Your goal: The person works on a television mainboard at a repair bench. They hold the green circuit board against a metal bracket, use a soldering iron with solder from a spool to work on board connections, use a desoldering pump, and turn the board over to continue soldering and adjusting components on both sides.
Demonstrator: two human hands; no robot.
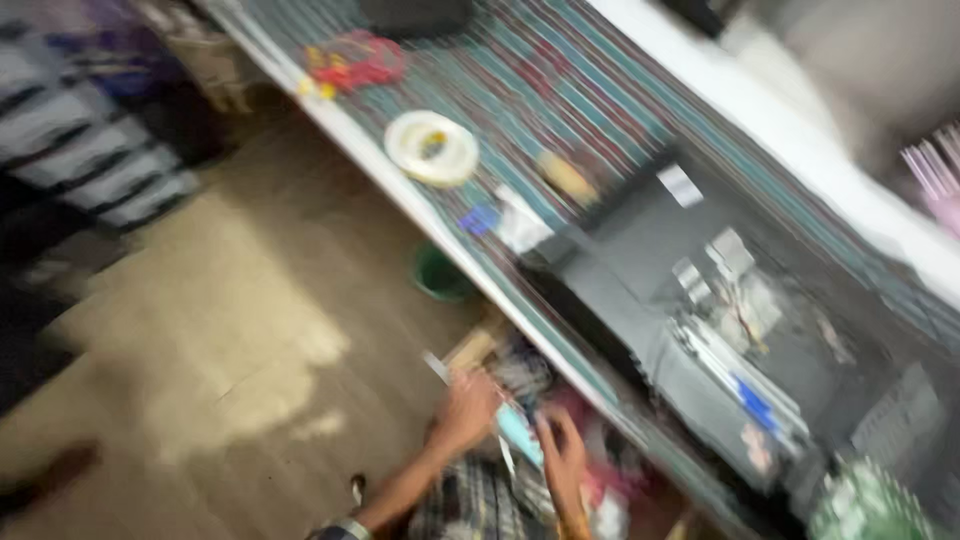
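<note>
Small repair workshop, likely electronics: opened dark device case (700, 300) with exposed boards on a striped-cloth workbench (560, 90), solder-like reel (432, 147) near its front edge, clutter beneath, bare floor (230, 300).

**Around the striped tabletop**

The striped tabletop (560, 90) carries a white round reel (432, 147), a red and yellow tangle (356, 60) and an open dark case (700, 330). A green bucket (440, 275) stands beneath on the wooden floor (230, 320). The view is blurred.

striped cloth table cover (560, 90), glossy white plastic reel (432, 147)
</note>
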